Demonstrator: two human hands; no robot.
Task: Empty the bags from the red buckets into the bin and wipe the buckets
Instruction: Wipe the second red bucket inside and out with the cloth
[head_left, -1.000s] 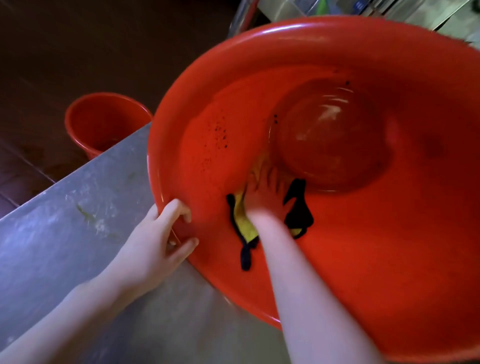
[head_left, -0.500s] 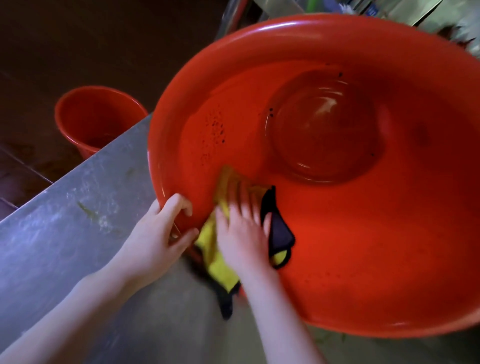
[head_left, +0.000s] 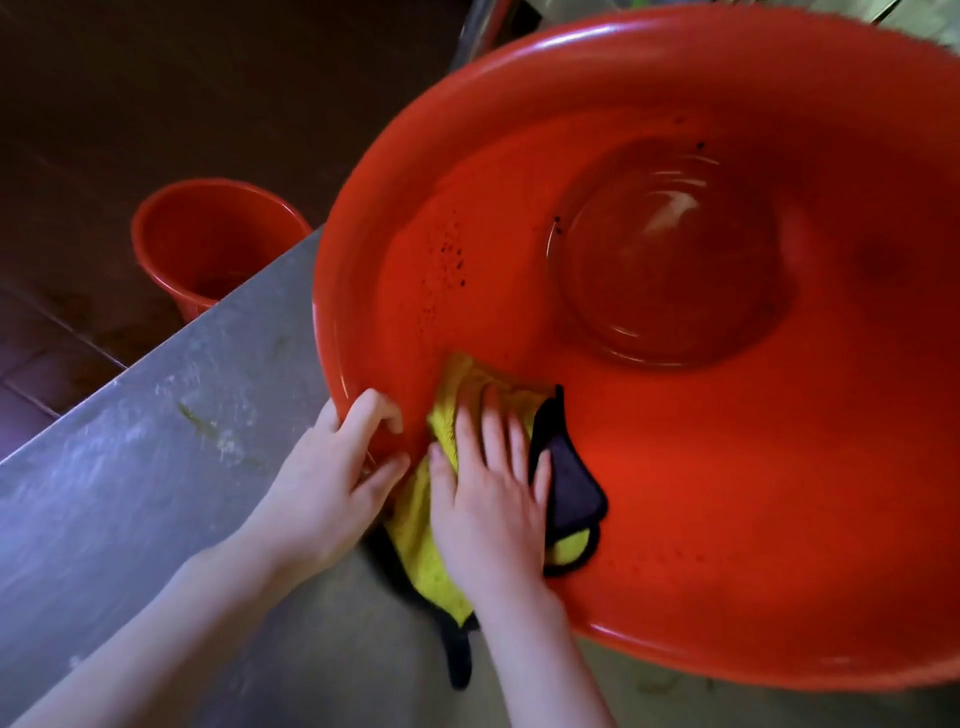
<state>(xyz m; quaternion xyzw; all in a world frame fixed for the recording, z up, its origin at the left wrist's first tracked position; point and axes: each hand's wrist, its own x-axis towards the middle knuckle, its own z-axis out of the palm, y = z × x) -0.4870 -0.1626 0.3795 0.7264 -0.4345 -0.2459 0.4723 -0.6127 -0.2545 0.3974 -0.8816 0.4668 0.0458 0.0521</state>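
A large red bucket (head_left: 727, 493) lies tipped toward me on a steel counter (head_left: 156, 467), its mouth filling the right of the view. Dark specks dot its inner wall on the left. My left hand (head_left: 332, 483) grips the bucket's near-left rim, fingers curled over the edge. My right hand (head_left: 488, 493) presses a yellow cloth with black edging (head_left: 423, 525) flat against the inner wall just inside that rim, fingers spread straight. Part of the cloth hangs out over the rim onto the counter. A second, smaller red bucket (head_left: 208, 244) stands on the floor at the left.
The counter's edge runs diagonally from lower left to the bucket. Beyond it lies a dark tiled floor (head_left: 78, 130). Metal fittings show at the top behind the big bucket.
My right hand has drawn the cloth from near the bucket's bottom back up the wall to the near rim. The left hand has kept its grip on the rim.
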